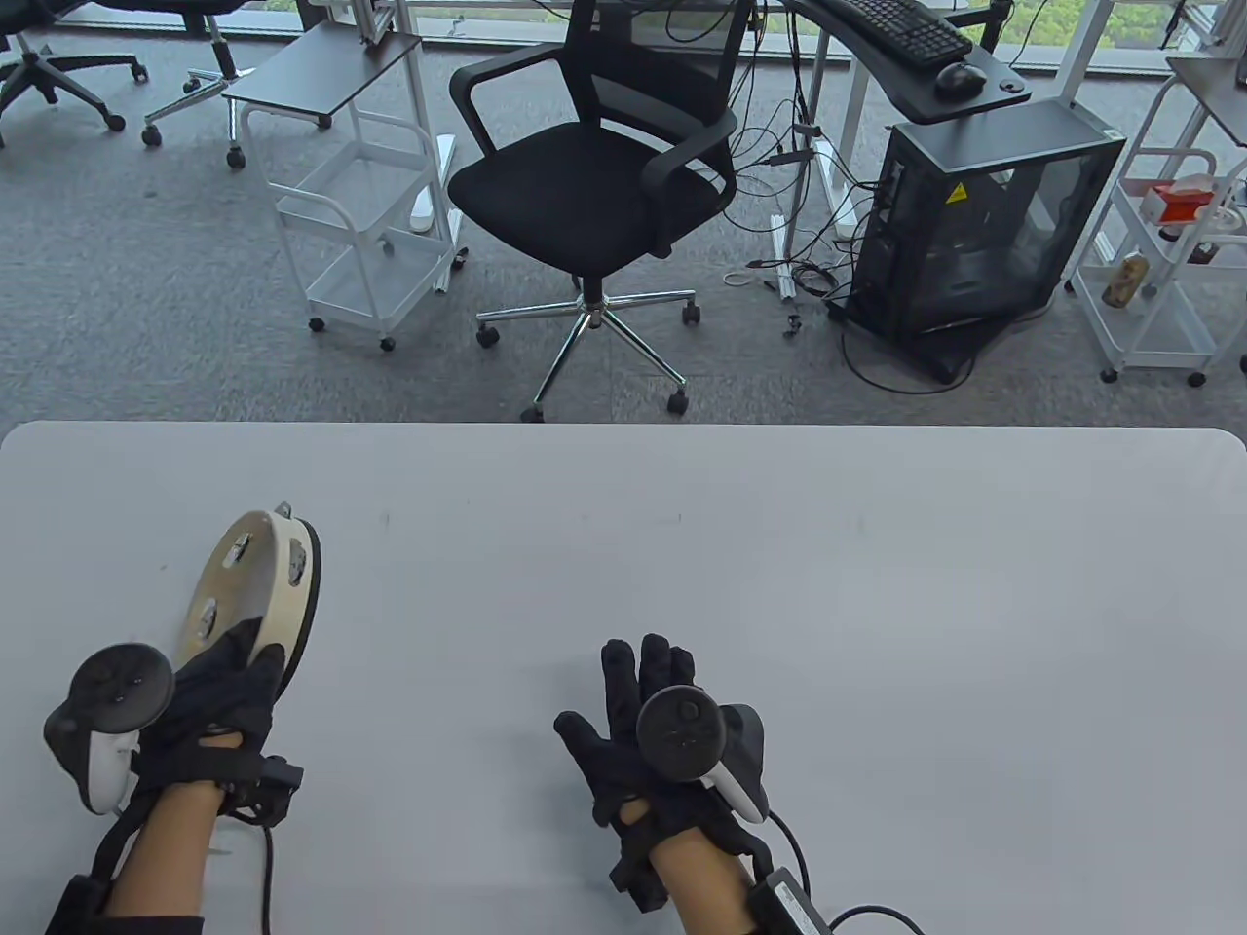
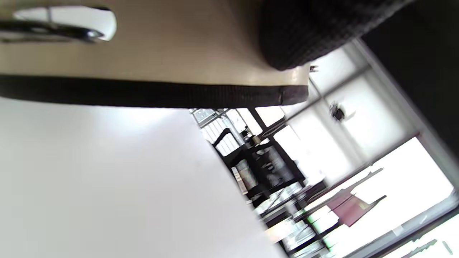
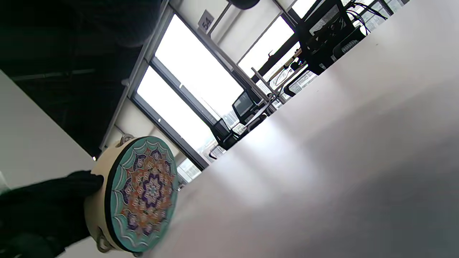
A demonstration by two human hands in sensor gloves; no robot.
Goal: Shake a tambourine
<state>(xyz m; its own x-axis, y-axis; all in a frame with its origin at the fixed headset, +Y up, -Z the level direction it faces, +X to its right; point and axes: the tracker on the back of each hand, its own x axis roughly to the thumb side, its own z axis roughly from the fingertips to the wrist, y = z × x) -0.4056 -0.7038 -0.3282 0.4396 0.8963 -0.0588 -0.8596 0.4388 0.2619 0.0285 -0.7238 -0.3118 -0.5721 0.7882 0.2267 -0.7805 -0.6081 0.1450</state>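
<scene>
A pale grey desk [image 1: 779, 604] with rounded far corners was seen spread across the lower part of the table view, its matte top lightly scuffed. Beyond its far edge, grey carpet was occupied by a black mesh office chair [image 1: 594, 185] on a chromed star base, a white wheeled cart [image 1: 360, 224], a glass-sided computer tower [image 1: 984, 224] and a tangle of cables; tall windows were shown in both wrist views. Near the desk's left edge the tambourine [image 1: 255, 594] was held up on its rim, tilted, with its long axis running from the near-left toward the far edge. Its open, cream-coloured back was turned toward the left, while its painted head [image 3: 145, 193], a teal, orange and purple mandala, was faced to the right. A round, shallow frame of smooth pale wood was seen, edged with a black woven band [image 2: 150, 94] and slotted for small metal jingles. Its near rim was gripped by the left hand [image 1: 219, 696], clad in black knit fabric. The right hand [image 1: 648, 745] was laid flat and unclenched on the desk near the middle of the near edge, with nothing grasped.
</scene>
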